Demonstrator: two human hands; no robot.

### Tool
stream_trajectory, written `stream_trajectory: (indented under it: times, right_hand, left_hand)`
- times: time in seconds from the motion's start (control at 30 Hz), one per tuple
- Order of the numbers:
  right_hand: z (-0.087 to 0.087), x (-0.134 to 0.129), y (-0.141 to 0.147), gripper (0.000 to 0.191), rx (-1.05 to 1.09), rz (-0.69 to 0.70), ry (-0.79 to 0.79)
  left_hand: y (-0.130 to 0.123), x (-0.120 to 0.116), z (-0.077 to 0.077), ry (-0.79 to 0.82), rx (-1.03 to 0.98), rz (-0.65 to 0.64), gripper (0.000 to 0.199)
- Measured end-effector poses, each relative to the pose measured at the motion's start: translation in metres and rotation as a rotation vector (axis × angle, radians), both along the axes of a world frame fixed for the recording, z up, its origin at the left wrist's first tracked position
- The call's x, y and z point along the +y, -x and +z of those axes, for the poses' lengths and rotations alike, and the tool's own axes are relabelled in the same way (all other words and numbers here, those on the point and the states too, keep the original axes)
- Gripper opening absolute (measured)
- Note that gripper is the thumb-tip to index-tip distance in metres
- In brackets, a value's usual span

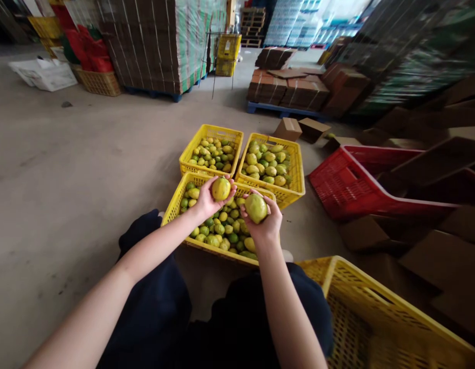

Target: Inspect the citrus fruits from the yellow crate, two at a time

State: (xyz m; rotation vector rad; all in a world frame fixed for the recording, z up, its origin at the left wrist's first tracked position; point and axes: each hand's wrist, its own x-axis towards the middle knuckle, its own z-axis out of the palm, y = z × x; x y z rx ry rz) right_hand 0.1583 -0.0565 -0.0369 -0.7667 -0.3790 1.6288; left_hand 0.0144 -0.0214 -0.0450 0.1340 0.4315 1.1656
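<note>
My left hand (pixel 211 199) holds a round yellow fruit (pixel 221 188) with a few dark specks, cradled in its curled fingers. In my right hand (pixel 268 224) is a larger yellow-green fruit (pixel 256 208), gripped between thumb and fingers. Both hands are above the near yellow crate (pixel 173 205), which is filled with green and yellow fruits (pixel 222 229) of mixed sizes. The exact kind of fruit cannot be made out. My forearms and hands hide part of this crate.
Behind it stand two more yellow fruit crates (pixel 188 147) (pixel 297 159). A yellow crate (pixel 375 287) is at my lower right, and a red crate (pixel 337 179) with cardboard lies to the right. Cardboard boxes (pixel 288 128) and a pallet (pixel 275 109) of flattened cartons are farther back.
</note>
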Motion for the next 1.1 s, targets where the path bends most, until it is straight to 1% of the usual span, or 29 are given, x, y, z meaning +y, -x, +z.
stream_trajectory:
  times: [0.13, 0.23, 0.37, 0.53, 0.63, 0.7, 0.73, 0.77, 0.8, 0.87, 0.9, 0.93, 0.97, 1.0, 1.03, 1.1]
  right_hand:
    - [-0.005, 0.001, -0.004, 0.025, 0.124, 0.000, 0.043]
    - [-0.008, 0.003, -0.007, 0.024, 0.205, -0.022, 0.063]
    - [-0.010, 0.003, -0.011, 0.024, 0.267, -0.045, 0.073]
    - [-0.009, 0.004, -0.014, 0.023, 0.332, -0.040, 0.063]
    - [-0.007, 0.005, -0.017, 0.023, 0.350, -0.040, 0.059]
    - [-0.004, 0.005, -0.022, 0.024, 0.361, -0.044, 0.060]
    - [-0.001, 0.004, -0.025, 0.024, 0.366, -0.046, 0.063]
    - [0.001, 0.004, -0.030, 0.024, 0.370, -0.049, 0.068]
    - [0.004, 0.002, -0.035, 0.025, 0.373, -0.056, 0.076]
    - [0.011, -0.001, -0.048, 0.026, 0.371, -0.084, 0.090]
    - [0.014, -0.002, -0.055, 0.027, 0.367, -0.108, 0.094]
    - [0.016, -0.004, -0.061, 0.028, 0.365, -0.137, 0.095]
    - [0.018, -0.005, -0.067, 0.028, 0.367, -0.166, 0.095]
    - [0.019, -0.006, -0.071, 0.029, 0.372, -0.194, 0.093]
    - [0.020, -0.007, -0.074, 0.029, 0.380, -0.215, 0.093]
    - [0.021, -0.007, -0.077, 0.029, 0.392, -0.234, 0.099]
  left_hand:
    - [-0.017, 0.002, -0.001, 0.023, -0.031, 0.039, 0.021]
    - [-0.031, 0.003, -0.002, -0.004, -0.061, 0.029, 0.023]
    - [-0.045, 0.000, -0.004, -0.013, -0.037, 0.010, 0.027]
    - [-0.046, 0.001, -0.008, 0.015, 0.014, -0.039, 0.026]
    - [-0.040, 0.007, -0.016, 0.021, 0.106, -0.097, 0.024]
    - [-0.036, 0.005, -0.026, 0.058, 0.289, -0.207, 0.021]
    - [-0.033, 0.000, -0.033, 0.087, 0.404, -0.286, 0.018]
    - [-0.030, -0.008, -0.041, 0.123, 0.541, -0.391, 0.016]
    - [-0.027, -0.018, -0.049, 0.152, 0.624, -0.472, 0.013]
    - [-0.021, -0.039, -0.064, 0.210, 0.718, -0.613, 0.007]
    - [-0.017, -0.046, -0.069, 0.236, 0.756, -0.661, 0.009]
    - [-0.012, -0.048, -0.071, 0.262, 0.792, -0.690, 0.013]
    - [-0.007, -0.044, -0.069, 0.274, 0.817, -0.688, 0.015]
    - [-0.001, -0.032, -0.063, 0.273, 0.831, -0.653, 0.016]
    - [0.005, -0.014, -0.053, 0.262, 0.832, -0.602, 0.016]
    - [0.017, 0.037, -0.024, 0.199, 0.795, -0.411, 0.019]
